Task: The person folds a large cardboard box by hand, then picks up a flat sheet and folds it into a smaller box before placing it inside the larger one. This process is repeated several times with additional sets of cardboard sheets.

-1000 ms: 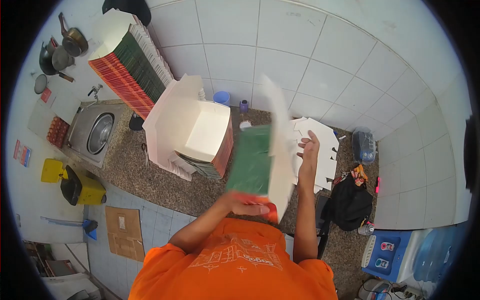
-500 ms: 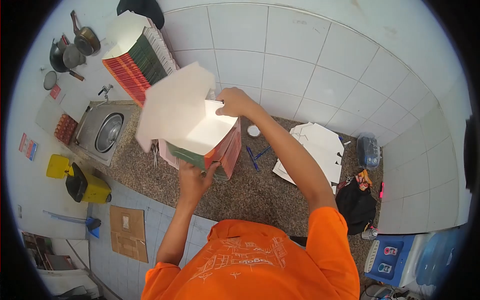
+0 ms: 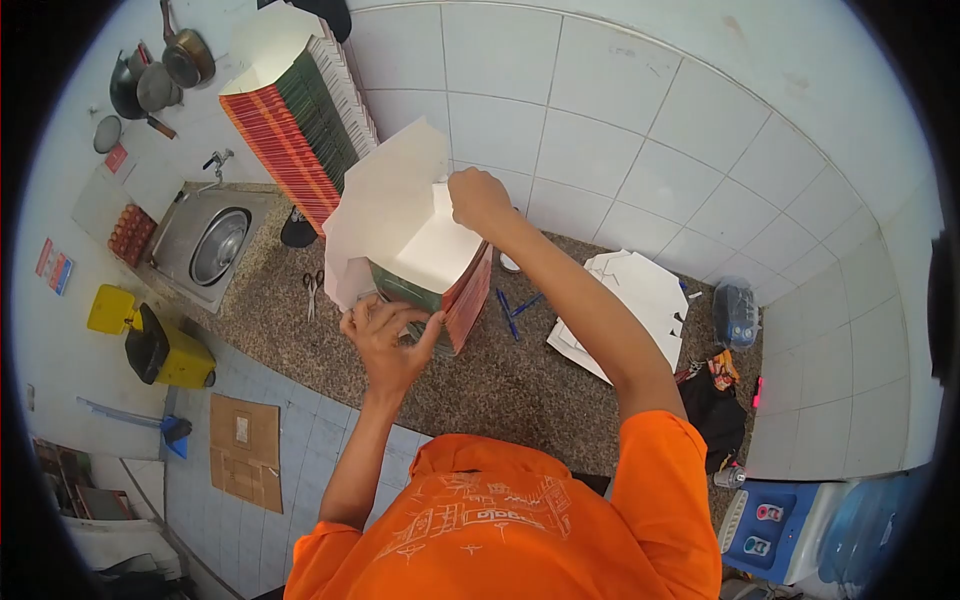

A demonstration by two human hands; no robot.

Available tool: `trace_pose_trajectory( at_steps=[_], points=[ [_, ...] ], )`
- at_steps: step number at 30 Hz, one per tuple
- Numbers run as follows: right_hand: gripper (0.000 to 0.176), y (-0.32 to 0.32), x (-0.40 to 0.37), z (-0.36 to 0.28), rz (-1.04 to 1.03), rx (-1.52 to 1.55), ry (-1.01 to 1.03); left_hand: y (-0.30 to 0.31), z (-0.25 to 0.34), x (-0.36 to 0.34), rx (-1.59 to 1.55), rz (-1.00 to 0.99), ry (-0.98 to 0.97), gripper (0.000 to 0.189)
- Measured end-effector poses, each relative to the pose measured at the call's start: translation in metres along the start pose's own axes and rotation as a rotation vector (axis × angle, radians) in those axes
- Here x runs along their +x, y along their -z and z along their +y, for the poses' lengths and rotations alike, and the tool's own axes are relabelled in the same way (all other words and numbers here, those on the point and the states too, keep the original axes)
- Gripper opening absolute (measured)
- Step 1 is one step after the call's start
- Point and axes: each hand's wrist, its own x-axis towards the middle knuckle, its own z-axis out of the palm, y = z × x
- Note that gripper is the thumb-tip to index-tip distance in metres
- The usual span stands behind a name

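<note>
An open cardboard food box (image 3: 430,255), white inside with green and red outer sides, stands on the counter in front of me with its lid flap raised. It seems to sit on other red and green boxes. My right hand (image 3: 482,203) is closed in a pinch on its back right rim; the fingertips are partly hidden. My left hand (image 3: 388,340) grips the near green side, thumb by the front corner and fingers curled along the left. A tall stack of nested boxes (image 3: 300,120) rises behind on the left.
Flat white card blanks (image 3: 635,305) lie to the right, with blue pens (image 3: 510,315) nearer the box. Scissors (image 3: 312,290) rest on the left of the granite counter (image 3: 500,400). Beyond are a sink (image 3: 215,255), a plastic-wrapped bottle pack (image 3: 735,310) and a black bag (image 3: 710,420).
The box's raised flap has shifted right and more upright, uncovering the scissors. My left fingers have moved up onto the green side. The right hand stays at the back rim. The view has shifted slightly.
</note>
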Motion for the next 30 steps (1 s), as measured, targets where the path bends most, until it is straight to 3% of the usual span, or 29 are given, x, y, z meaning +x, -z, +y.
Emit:
trace_pose_trajectory(
  at_steps=[3,5,6,8,10,15,16,18,19,21,27,30],
  points=[
    [0.025,-0.007,-0.005,-0.002,0.082,0.024,-0.094,0.0,0.003,0.004,-0.004,-0.021,0.036,0.017],
    [0.022,-0.01,-0.011,0.003,0.403,0.054,0.036,0.0,0.006,0.004,0.005,-0.019,0.031,0.018],
    [0.022,0.001,-0.019,-0.004,0.401,0.054,0.04,-0.002,0.007,0.003,0.032,-0.028,0.015,0.019],
    [0.03,0.027,-0.043,-0.018,0.09,0.469,0.211,-0.005,0.006,0.002,0.059,-0.037,0.009,0.019],
    [0.042,0.042,-0.076,-0.03,-0.458,0.499,0.374,-0.006,0.004,0.001,0.091,-0.021,-0.001,0.022],
    [0.043,0.037,-0.109,-0.046,-0.55,0.284,0.332,0.008,-0.007,0.005,0.008,-0.053,0.193,0.043],
    [0.043,0.035,-0.11,-0.055,-0.55,0.293,0.333,0.006,-0.015,0.0,-0.1,-0.105,0.279,0.051],
    [0.035,0.03,-0.102,-0.084,-0.163,0.134,0.269,-0.002,-0.028,-0.009,-0.077,-0.147,0.293,0.055],
    [0.035,0.019,-0.094,-0.095,-0.159,0.135,0.268,-0.005,-0.031,-0.011,-0.06,-0.187,0.309,0.059],
    [0.026,-0.002,-0.08,-0.11,0.043,0.226,0.22,-0.005,-0.028,-0.009,-0.045,-0.184,0.346,0.064],
    [0.024,-0.031,-0.081,-0.119,0.03,0.242,0.329,-0.014,-0.038,-0.012,-0.008,-0.088,0.405,0.081],
    [0.029,-0.04,-0.088,-0.123,-0.017,0.265,0.252,-0.021,-0.041,-0.017,-0.11,-0.052,0.376,0.082]
  ],
)
